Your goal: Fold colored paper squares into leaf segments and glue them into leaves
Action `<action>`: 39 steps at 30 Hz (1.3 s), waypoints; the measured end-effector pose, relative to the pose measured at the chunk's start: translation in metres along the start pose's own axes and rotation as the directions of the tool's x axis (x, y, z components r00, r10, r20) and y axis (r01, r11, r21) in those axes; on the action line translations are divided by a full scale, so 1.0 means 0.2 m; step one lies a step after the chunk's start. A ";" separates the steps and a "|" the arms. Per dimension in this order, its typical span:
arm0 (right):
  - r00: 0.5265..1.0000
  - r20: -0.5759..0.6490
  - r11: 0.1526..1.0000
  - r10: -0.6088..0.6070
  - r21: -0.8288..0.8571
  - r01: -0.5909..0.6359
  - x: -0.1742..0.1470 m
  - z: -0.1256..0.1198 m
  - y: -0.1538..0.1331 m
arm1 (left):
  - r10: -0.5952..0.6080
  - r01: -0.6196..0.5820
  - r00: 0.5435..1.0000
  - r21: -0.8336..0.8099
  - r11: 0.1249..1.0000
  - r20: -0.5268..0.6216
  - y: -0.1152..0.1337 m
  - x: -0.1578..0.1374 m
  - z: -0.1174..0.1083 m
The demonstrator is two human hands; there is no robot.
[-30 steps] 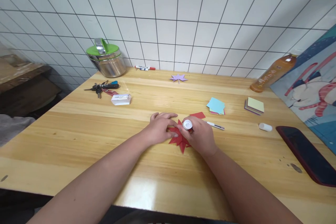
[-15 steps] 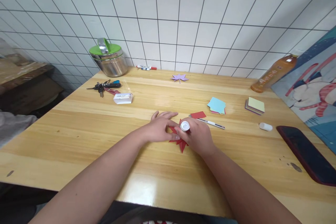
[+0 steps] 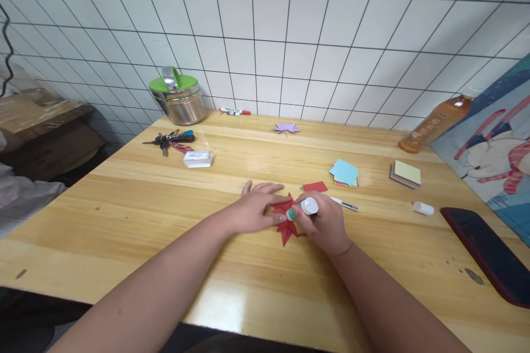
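A pointed, folded red paper leaf (image 3: pixel 285 233) lies flat on the wooden table in front of me. My left hand (image 3: pixel 255 210) rests on its left side with fingers spread, thumb and index fingertips touching the paper. In my right hand (image 3: pixel 329 225) is a white and green glue stick (image 3: pixel 305 208), tilted so that its lower end meets the leaf near my left thumb. My right hand hides part of the leaf's right side. Just beyond, a red paper piece (image 3: pixel 315 186) lies by a slim silver-and-white pen or knife (image 3: pixel 346 205), partly covered by my right hand.
A white cap (image 3: pixel 423 208) and a phone (image 3: pixel 488 253) lie to the right. Farther back are blue-topped paper notes (image 3: pixel 344 171), a notepad stack (image 3: pixel 406 173), a tea bottle (image 3: pixel 434 123) and a purple paper leaf (image 3: pixel 286 128). Keys (image 3: pixel 169 138), a small box (image 3: pixel 198 159) and a steel pot (image 3: pixel 182 105) stand left.
The glue stick has tipped from nearly upright to slanting, its top now farther right, and my right hand has shifted slightly right. The camera view has moved a little.
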State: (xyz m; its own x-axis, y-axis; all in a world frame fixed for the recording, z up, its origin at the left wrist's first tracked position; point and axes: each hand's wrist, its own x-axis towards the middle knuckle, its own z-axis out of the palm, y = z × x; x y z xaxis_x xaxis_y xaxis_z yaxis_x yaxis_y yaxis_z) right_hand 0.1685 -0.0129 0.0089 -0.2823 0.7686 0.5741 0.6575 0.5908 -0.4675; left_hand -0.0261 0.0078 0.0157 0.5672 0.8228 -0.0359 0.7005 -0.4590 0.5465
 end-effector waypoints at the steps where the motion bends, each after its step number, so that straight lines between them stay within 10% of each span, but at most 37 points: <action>1: 1.000 0.012 1.000 -0.003 -0.009 0.003 0.00 0.00 0.00 | -0.008 0.008 1.000 -0.030 1.000 -0.014 0.00 0.00 -0.01; 39: 0.974 0.201 0.993 -0.102 -0.034 0.111 -0.01 0.03 0.00 | -0.090 0.090 0.996 0.015 0.996 -0.013 0.03 0.01 0.04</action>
State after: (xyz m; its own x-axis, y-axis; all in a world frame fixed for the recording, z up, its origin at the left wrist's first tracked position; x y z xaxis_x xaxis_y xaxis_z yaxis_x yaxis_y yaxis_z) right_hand 0.1653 -0.0122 0.0033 -0.4825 0.7377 0.4722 0.6454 0.6639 -0.3777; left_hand -0.0171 0.0040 0.0135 0.4960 0.8651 -0.0743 0.7554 -0.3878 0.5282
